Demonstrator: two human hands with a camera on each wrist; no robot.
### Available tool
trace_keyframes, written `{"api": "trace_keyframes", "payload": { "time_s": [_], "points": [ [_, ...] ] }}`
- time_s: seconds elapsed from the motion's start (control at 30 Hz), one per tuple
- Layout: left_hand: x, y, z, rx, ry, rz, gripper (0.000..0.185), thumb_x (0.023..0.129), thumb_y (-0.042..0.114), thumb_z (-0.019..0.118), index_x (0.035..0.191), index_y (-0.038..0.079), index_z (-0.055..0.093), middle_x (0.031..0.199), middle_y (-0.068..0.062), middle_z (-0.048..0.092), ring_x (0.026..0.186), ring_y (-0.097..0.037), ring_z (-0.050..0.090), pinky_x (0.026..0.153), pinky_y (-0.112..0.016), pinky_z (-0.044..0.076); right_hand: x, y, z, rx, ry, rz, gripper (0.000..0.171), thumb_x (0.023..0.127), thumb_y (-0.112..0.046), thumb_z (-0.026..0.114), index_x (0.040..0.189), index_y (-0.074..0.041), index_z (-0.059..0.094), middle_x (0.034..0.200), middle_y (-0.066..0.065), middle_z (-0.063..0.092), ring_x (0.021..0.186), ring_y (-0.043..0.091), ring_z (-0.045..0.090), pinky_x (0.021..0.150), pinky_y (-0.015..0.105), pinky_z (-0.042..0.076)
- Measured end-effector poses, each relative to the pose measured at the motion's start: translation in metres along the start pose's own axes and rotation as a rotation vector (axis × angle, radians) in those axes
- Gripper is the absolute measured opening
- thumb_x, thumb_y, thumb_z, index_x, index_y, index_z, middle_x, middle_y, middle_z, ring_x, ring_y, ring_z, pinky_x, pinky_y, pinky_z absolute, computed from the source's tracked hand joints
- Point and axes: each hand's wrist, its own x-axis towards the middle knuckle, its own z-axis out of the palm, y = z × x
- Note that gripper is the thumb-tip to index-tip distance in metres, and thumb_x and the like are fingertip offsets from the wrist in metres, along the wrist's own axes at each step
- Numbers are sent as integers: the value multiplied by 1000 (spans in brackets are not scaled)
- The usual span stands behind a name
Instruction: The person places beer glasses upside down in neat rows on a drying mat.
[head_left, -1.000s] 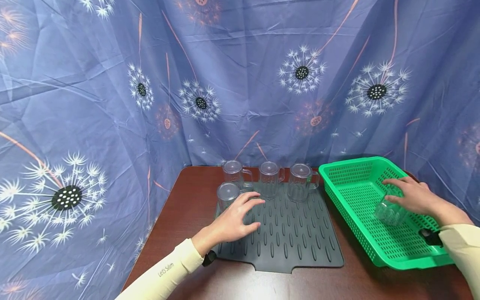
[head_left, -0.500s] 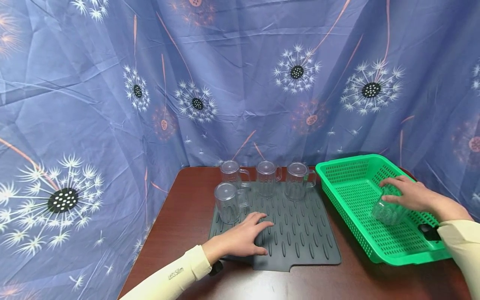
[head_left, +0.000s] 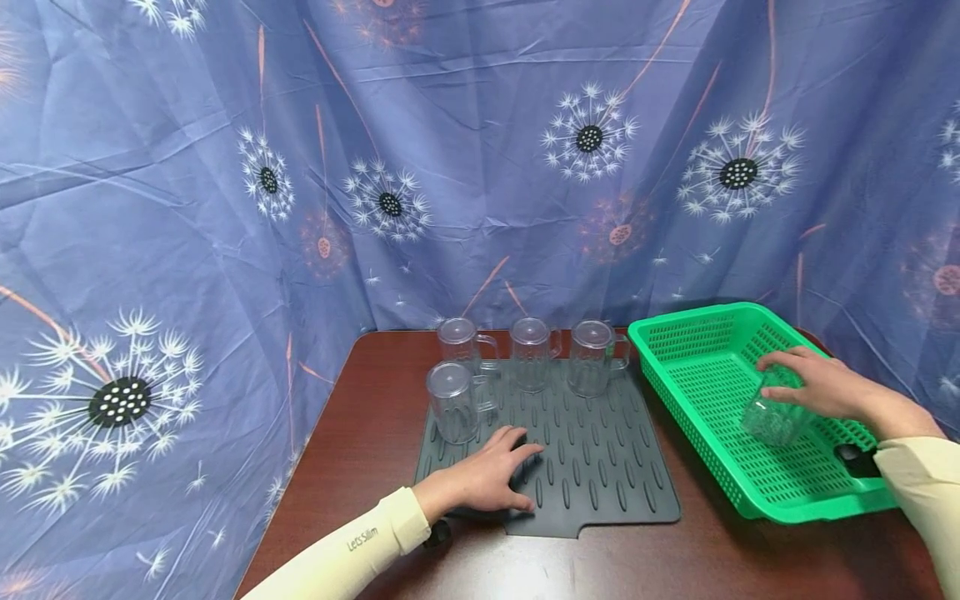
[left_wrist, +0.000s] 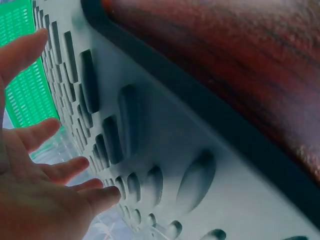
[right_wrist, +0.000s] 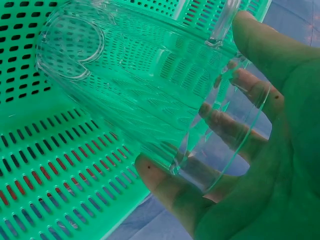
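Observation:
My right hand (head_left: pixel 832 385) reaches into the green plastic basket (head_left: pixel 690 425) and grips a clear glass mug (head_left: pixel 776 418) by its base end. In the right wrist view the fingers and thumb spread round the thick bottom of that mug (right_wrist: pixel 130 95), its handle near the thumb. The left hand (head_left: pixel 487 477), fingers relaxed and apart, hovers low over the front left of a dark grey drying mat (head_left: pixel 607 467) and holds nothing. Beyond it an upside-down glass mug (head_left: pixel 453 408) stands on the mat, handle to the right.
Along the mat's back edge stand a left mug (head_left: pixel 457 342), a middle mug (head_left: pixel 529 358) and a right mug (head_left: pixel 590 367), all upside down. The brown wooden table (head_left: pixel 322 467) meets a blue dandelion-print curtain (head_left: pixel 480 167) at the back and left.
The left hand has moved away from the front left mug, toward the front of the mat. The right hand keeps its grip on the mug in the basket. The head view has shifted slightly.

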Motion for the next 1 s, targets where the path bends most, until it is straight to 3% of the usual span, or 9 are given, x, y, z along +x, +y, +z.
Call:
{"api": "trace_keyframes", "payload": {
  "time_s": [0.7, 1.0],
  "points": [
    [0, -1, 13, 112, -20, -23, 76, 88, 53, 73, 153, 27, 44, 164, -10, 27, 152, -33, 25, 117, -50, 33, -3, -1, 5, -32, 26, -26, 39, 93, -31, 73, 123, -9, 61, 125, 31, 53, 104, 46, 59, 76, 59, 44],
    [0, -2, 11, 123, -23, -29, 76, 88, 54, 73, 153, 29, 44, 164, -9, 26, 152, -32, 25, 118, -50, 33, -6, -4, 4, -25, 36, -21, 37, 93, -33, 73, 122, -13, 62, 121, 23, 55, 86, 26, 61, 69, 45, 47]
  ]
}}
